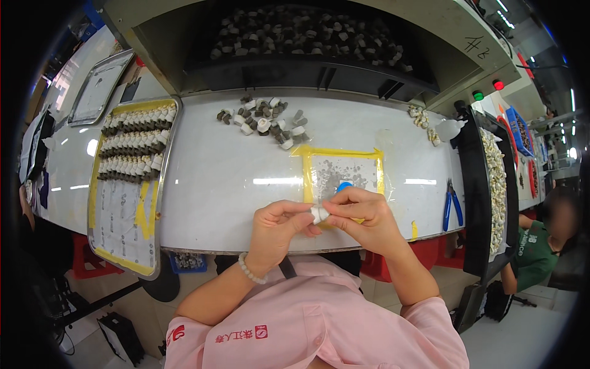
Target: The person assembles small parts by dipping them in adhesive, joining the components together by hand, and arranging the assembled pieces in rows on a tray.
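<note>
Both hands meet near the front edge of the white table, pinching one small white part [319, 214] between them. My left hand [279, 230], with a beaded bracelet on its wrist, grips the part from the left with thumb and fingers. From the right, my right hand [365, 218] closes thumb and fingertips on the same piece. Just beyond the fingers is a yellow-taped square [380, 178] with grey smudges, and a blue round thing [345, 186] partly hidden by the right hand. A loose pile of white and dark grey parts [264, 120] lies farther back.
At left, a metal tray [126, 240] holds rows of white and dark parts. A black bin [246, 77] of parts sits under the machine housing. On the right are blue-handled pliers [453, 209], a squeeze bottle [450, 128] and a long black tray [511, 190]. A person [541, 246] sits beyond.
</note>
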{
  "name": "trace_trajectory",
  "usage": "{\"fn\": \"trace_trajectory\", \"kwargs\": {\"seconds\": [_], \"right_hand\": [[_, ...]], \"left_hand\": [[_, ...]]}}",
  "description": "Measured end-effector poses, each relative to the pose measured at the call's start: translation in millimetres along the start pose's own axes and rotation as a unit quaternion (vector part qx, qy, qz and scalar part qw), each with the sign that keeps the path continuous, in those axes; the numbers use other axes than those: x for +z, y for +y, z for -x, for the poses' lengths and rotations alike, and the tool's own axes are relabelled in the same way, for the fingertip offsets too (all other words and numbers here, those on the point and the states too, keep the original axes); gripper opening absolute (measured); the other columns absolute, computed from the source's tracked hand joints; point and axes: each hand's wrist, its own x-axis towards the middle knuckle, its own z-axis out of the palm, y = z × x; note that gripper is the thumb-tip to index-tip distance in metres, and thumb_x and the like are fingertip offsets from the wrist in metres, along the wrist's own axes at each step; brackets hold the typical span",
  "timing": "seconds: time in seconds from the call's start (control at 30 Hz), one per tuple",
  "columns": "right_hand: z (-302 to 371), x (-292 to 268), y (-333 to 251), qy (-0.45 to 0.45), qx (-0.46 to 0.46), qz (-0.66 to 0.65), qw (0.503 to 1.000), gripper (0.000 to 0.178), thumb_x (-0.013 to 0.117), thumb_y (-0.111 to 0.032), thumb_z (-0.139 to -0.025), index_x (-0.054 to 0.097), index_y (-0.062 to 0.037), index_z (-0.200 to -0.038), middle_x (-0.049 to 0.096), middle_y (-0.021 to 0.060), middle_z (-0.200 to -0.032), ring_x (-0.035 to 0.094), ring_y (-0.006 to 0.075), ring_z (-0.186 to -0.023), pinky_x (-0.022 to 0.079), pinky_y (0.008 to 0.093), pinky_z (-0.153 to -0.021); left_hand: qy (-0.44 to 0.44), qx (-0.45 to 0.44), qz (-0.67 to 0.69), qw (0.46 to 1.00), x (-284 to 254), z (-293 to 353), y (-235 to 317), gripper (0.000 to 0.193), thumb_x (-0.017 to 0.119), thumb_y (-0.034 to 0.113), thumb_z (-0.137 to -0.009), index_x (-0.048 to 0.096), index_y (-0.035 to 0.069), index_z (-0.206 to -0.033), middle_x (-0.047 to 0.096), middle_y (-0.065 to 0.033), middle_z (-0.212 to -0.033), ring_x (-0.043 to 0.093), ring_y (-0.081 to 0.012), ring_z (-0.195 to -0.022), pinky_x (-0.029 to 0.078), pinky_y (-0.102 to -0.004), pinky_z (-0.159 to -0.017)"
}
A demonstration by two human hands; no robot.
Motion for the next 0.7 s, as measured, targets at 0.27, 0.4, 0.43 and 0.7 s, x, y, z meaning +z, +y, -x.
{"fn": "trace_trajectory", "kwargs": {"seconds": [0.27,0.4,0.43,0.7], "right_hand": [[5,-18,11,-0.059,0.021,-0.030,0.998,0.023,0.071,-0.011,-0.079,0.068,-0.0001,-0.099,0.067,0.0113,-0.089,0.063,0.0215,-0.077,0.050,0.0297,-0.071],[1,-81,44,0.140,0.090,0.125,0.978,0.021,0.066,-0.011,-0.082,0.067,0.0006,-0.099,0.066,0.0131,-0.093,0.063,0.0217,-0.079,0.050,0.0300,-0.072],[0,-101,48,0.212,0.102,0.205,0.950,0.020,0.066,-0.010,-0.081,0.067,0.0014,-0.098,0.064,0.0136,-0.096,0.063,0.0228,-0.080,0.049,0.0303,-0.072],[-2,-193,130,0.279,0.158,0.466,0.824,0.021,0.062,-0.016,-0.083,0.059,-0.0029,-0.099,0.063,0.0187,-0.094,0.061,0.0377,-0.088,0.048,0.0429,-0.074]], "left_hand": [[-0.012,-0.067,-0.006,0.998,4,0,10,0.016,0.058,-0.006,-0.086,0.059,-0.006,-0.101,0.065,-0.0137,-0.087,0.064,-0.0177,-0.069,0.055,-0.0290,-0.064],[0.024,-0.043,-0.063,0.997,-1,8,32,0.021,0.059,-0.009,-0.083,0.056,-0.007,-0.104,0.063,-0.0147,-0.087,0.065,-0.0199,-0.073,0.055,-0.0286,-0.067],[0.052,-0.014,-0.083,0.995,-5,10,41,0.023,0.059,-0.010,-0.082,0.055,-0.007,-0.105,0.063,-0.0154,-0.089,0.066,-0.0208,-0.075,0.055,-0.0288,-0.069],[0.252,0.257,-0.303,0.883,-70,46,119,0.020,0.063,-0.007,-0.081,0.056,-0.005,-0.100,0.063,-0.0114,-0.093,0.063,-0.0175,-0.083,0.050,-0.0260,-0.074]]}}
